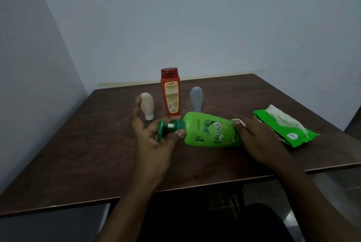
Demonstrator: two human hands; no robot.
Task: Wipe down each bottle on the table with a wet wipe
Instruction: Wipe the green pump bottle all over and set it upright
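Gripping green bottle (211, 131), wipe (237, 121) seemingly pressed.

Left hand (154, 138), fingers (171, 120) curled (forefinger raised), right hand (257, 140) palm down

A single wide-angle view from head height looks forward and down over the table (88, 163), facing the wall (195, 16) that fills the upper half of the frame. It sits close: the left hand (154, 138) and right hand (259, 140) reach mid-frame from the bottom edge.
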